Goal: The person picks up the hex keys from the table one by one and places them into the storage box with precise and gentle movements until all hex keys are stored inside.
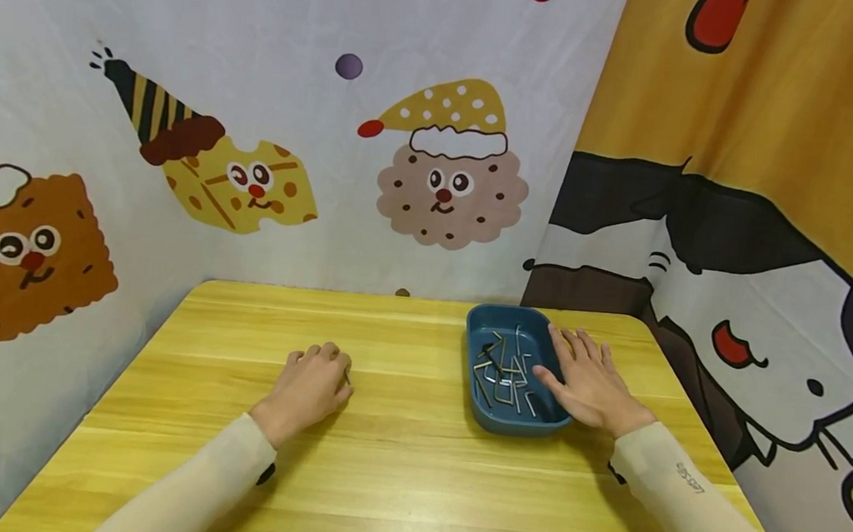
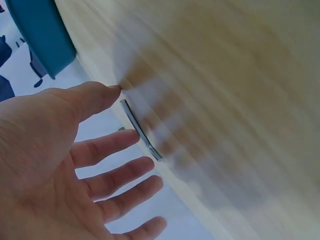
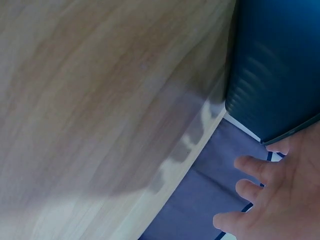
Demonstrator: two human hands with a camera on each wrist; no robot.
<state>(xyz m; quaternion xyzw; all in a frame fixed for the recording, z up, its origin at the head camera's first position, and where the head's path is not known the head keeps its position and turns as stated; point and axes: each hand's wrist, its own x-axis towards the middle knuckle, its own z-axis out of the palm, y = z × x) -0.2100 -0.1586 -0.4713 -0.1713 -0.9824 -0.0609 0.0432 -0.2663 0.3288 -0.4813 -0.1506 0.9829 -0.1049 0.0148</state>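
Note:
A blue plastic bin (image 1: 516,428) on the right half of the table holds several L-shaped hex keys (image 1: 504,389). My right hand (image 1: 588,383) is at the bin's right side, fingers spread and thumb reaching over the rim; in the right wrist view the fingers (image 3: 252,167) show below the bin's edge, holding nothing. My left hand (image 1: 309,390) is low over the table, left of the bin, palm down. Below its fingertips is a slim metal hex key (image 2: 141,129), with the index fingertip right at it and the thumb apart from it.
The wooden table (image 1: 394,481) ends at a back edge against a printed white curtain (image 1: 278,54). A yellow patterned curtain (image 1: 636,90) hangs along the right side, close beyond the bin.

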